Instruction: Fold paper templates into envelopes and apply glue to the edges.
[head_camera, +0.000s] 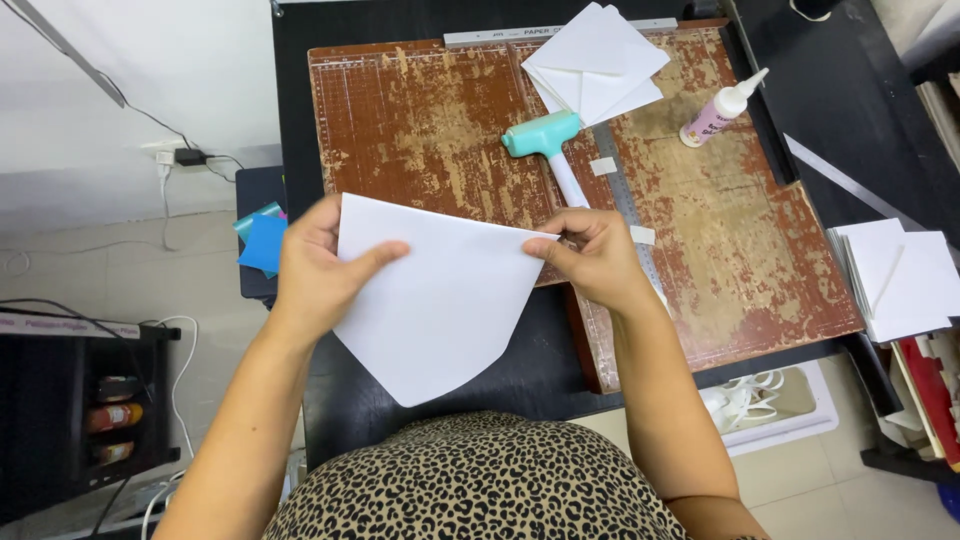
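A white sheet of paper (435, 300) hangs in front of me, folded into a pointed shape with its tip toward my body. My left hand (320, 265) grips its left upper corner, thumb on the front. My right hand (590, 255) pinches the right upper corner. Both hands hold the sheet above the near edge of a worn brown cutting board (440, 120).
On the board lie a teal roller with a white handle (548, 140), a stack of folded white papers (595, 65) and a glue bottle (720, 110). More white sheets (900, 280) are stacked at the right. Blue paper (263, 240) sits at the left. A black shelf (90, 410) stands on the floor.
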